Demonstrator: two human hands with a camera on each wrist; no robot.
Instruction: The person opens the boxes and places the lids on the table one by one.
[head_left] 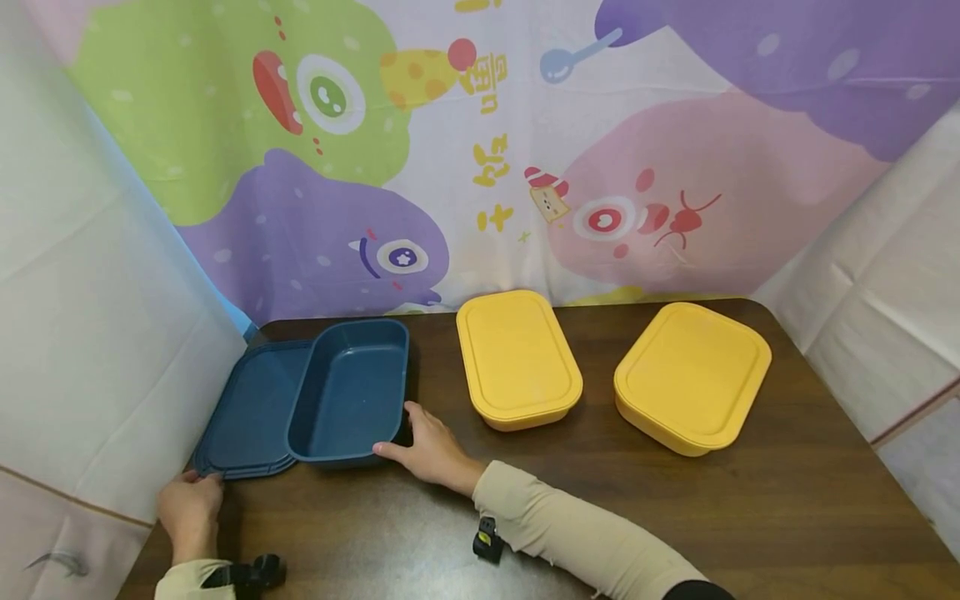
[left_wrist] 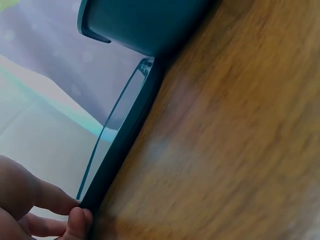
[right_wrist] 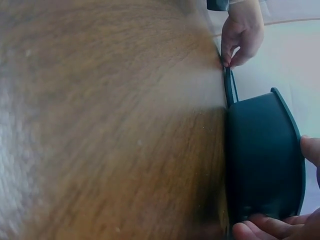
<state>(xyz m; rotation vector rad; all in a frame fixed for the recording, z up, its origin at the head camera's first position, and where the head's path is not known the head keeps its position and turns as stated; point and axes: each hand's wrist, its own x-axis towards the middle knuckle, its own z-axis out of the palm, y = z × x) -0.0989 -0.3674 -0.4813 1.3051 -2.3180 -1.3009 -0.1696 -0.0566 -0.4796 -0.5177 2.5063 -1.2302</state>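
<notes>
A dark blue food container (head_left: pixel 348 392), with nothing in it, stands at the left of the table, its left side by or over the edge of a flat blue lid (head_left: pixel 255 408). My left hand (head_left: pixel 191 508) pinches the lid's near left corner between thumb and fingers; in the left wrist view, the lid (left_wrist: pixel 122 137) lies low along the tabletop. With my right hand (head_left: pixel 435 450) I grip the container's near right corner. In the right wrist view, the thumb is at the rim of the container (right_wrist: pixel 265 155) and the fingers are against its lower side.
Two yellow lidded containers stand to the right, one near the middle (head_left: pixel 519 358) and one farther right (head_left: pixel 693 375). Behind the wooden table (head_left: pixel 600 508) hangs a cartoon-print curtain (head_left: pixel 510 258). A pale cloth (head_left: pixel 112 250) hangs close along the left side.
</notes>
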